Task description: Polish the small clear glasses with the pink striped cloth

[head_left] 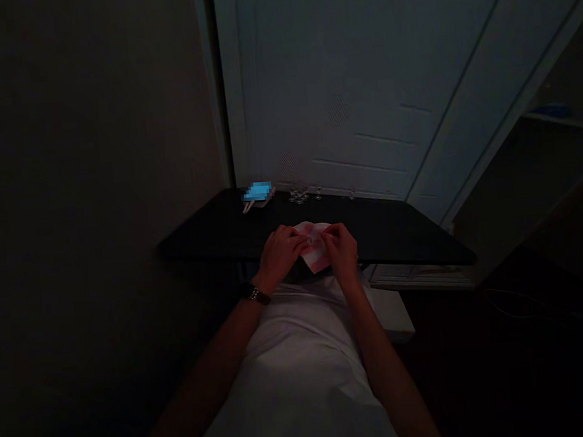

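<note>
Over the near edge of the black table (372,229), my two hands meet at a pink-and-white cloth (318,262). My left hand (280,252), with a dark band on its wrist, is closed in a pinch at the cloth's left side, by a small clear piece (313,235) that looks like glass. Opposite it, my right hand (342,245) pinches at the cloth's upper right side. The dim light hides the exact shape of the clear piece. Several small clear glass pieces (298,194) stand in a cluster at the table's back edge.
A device with a lit, blurred screen (258,192) lies at the back left, with a white strap or cable beside it. A pale panelled door (361,74) rises behind the table. Below on the right is a white box (392,311). A dark wall (92,159) borders the left.
</note>
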`<action>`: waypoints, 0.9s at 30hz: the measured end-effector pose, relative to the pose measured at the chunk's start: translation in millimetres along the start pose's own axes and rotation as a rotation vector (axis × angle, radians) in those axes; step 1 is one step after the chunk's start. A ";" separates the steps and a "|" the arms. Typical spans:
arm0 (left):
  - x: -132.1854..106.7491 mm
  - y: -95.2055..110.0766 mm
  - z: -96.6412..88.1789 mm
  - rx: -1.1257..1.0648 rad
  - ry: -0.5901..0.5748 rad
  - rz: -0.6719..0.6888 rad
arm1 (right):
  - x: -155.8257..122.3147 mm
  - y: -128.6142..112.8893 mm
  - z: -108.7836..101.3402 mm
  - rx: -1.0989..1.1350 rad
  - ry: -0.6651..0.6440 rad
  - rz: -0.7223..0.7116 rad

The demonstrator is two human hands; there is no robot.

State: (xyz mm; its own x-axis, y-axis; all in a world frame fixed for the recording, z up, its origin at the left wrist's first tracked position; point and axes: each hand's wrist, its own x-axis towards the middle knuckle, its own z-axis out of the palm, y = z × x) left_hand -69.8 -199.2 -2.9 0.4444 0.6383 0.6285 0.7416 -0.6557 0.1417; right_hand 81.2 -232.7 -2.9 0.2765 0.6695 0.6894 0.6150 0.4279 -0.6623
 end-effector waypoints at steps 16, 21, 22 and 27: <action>0.2 -0.3 -0.2 -0.030 0.020 0.028 | 2.7 -3.0 5.0 0.014 -0.006 -0.066; -0.7 -0.2 -1.0 -0.039 0.038 0.034 | 3.8 1.8 6.8 -0.046 -0.044 -0.083; -0.8 0.1 -1.1 -0.039 0.040 0.035 | 4.0 2.6 7.3 -0.055 -0.044 -0.086; -0.3 2.3 -0.7 -0.022 0.033 0.010 | 4.3 5.5 10.0 -0.076 -0.035 -0.077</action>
State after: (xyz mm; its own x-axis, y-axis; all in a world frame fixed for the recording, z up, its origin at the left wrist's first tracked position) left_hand -68.6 -201.3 -2.2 0.4342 0.6185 0.6549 0.7258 -0.6708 0.1523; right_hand 78.4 -221.4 -6.4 0.2013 0.6582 0.7254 0.6881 0.4321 -0.5830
